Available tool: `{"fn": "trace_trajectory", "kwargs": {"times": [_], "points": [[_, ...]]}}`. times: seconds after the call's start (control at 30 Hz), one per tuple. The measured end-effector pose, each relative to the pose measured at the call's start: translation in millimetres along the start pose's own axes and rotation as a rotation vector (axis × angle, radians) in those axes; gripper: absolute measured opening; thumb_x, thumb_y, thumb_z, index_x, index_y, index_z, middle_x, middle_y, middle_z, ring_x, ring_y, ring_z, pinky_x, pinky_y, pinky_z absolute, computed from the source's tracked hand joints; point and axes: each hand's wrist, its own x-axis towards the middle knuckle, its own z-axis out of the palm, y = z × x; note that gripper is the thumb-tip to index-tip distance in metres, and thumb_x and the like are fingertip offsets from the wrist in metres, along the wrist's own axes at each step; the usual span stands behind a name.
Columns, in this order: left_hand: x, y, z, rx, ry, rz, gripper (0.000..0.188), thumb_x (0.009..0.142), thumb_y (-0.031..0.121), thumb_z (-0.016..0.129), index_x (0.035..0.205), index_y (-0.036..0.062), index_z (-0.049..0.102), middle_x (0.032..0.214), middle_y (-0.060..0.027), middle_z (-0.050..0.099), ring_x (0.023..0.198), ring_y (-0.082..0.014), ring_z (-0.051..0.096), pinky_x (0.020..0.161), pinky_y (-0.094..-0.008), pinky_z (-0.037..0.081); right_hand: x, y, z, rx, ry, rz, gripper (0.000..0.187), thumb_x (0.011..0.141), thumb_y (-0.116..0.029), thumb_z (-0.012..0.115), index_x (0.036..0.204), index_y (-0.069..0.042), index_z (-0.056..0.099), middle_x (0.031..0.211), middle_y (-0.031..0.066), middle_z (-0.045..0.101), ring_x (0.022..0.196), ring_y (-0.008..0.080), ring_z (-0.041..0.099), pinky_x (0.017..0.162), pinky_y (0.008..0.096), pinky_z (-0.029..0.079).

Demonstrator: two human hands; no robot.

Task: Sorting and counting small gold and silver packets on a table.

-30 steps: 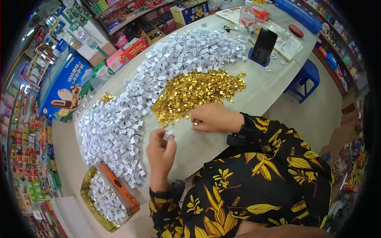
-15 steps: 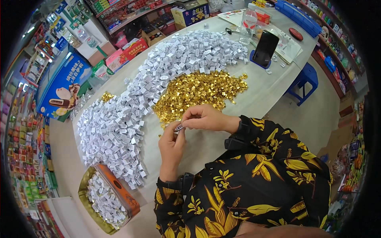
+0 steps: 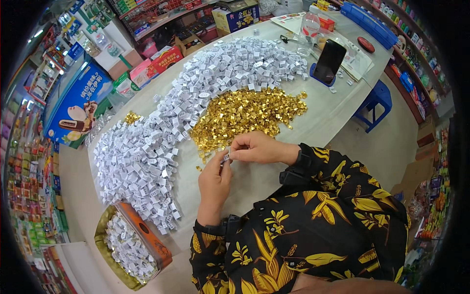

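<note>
Between my two hands is one small white piece with dark markings [image 3: 226, 157], partly covered by fingertips. My left hand [image 3: 214, 183] pinches it from the near left, thumb and forefinger closed on it. From the right, my right hand [image 3: 257, 147] grips the same piece, its fingers curled. Just beyond the hands lies a heap of small shiny gold pieces [image 3: 249, 115]. A long, curved heap of small white pieces [image 3: 142, 161] runs round the gold heap's left and far sides; many carry dark printing.
An orange box with a gold lining [image 3: 147, 230], holding more white pieces, stands at the table's near left corner. At the far right are a phone on a blue stand [image 3: 329, 61], a clear plastic cup [image 3: 309, 29] and papers [image 3: 357, 61]. A blue stool [image 3: 377, 104] stands beyond the right edge.
Both hands have shifted very slightly right, and the white piece between them has turned so that its marked face shows more upright. The heaps look the same.
</note>
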Motion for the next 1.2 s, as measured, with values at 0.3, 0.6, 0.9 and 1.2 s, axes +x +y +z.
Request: {"fn": "trace_trajectory", "kwargs": {"times": [0.3, 0.6, 0.9, 1.2], "points": [[1.2, 2.3, -0.2, -0.181, 0.030, 0.079, 0.025, 0.089, 0.004, 0.056, 0.114, 0.0006, 0.056, 0.086, -0.0049, 0.062, 0.063, -0.0067, 0.058, 0.053, -0.0194, 0.045, 1.8, -21.8, -9.7, 0.106, -0.056, 0.216, 0.021, 0.086, -0.027, 0.063, 0.089, -0.006, 0.063, 0.075, -0.0035, 0.060, 0.063, 0.0042, 0.053, 0.055, 0.0210, 0.042], [2.0, 3.2, -8.5, -0.380, 0.120, -0.064, 0.018, 0.087, 0.007, 0.061, 0.103, 0.0032, 0.054, 0.076, 0.0019, 0.053, 0.058, -0.0032, 0.047, 0.050, -0.0177, 0.039, 1.2, -13.8, -20.2, -0.751, 0.115, -0.030, 0.023, 0.079, -0.029, 0.063, 0.089, -0.008, 0.065, 0.078, 0.0068, 0.064, 0.070, 0.0223, 0.062, 0.061, 0.0348, 0.049], [2.2, 3.8, 0.9, -0.351, 0.211, 0.016, 0.021, 0.086, 0.007, 0.062, 0.105, 0.0019, 0.055, 0.075, 0.0017, 0.052, 0.059, -0.0034, 0.048, 0.053, -0.0172, 0.041, 9.5, -9.2, -8.5, -0.955, 0.137, -0.063, 0.024, 0.078, -0.032, 0.060, 0.085, -0.010, 0.064, 0.078, 0.0077, 0.064, 0.075, 0.0284, 0.063, 0.064, 0.0398, 0.051], [-1.2, -2.5, -5.4, -0.190, 0.025, -0.065, 0.021, 0.089, 0.008, 0.055, 0.108, 0.0014, 0.052, 0.082, -0.0036, 0.060, 0.062, -0.0053, 0.053, 0.054, -0.0190, 0.044, 9.1, -15.8, -11.2, -0.476, 0.087, -0.061, 0.014, 0.080, -0.019, 0.061, 0.085, -0.007, 0.062, 0.076, 0.0055, 0.063, 0.067, 0.0183, 0.063, 0.061, 0.0312, 0.049]]}}
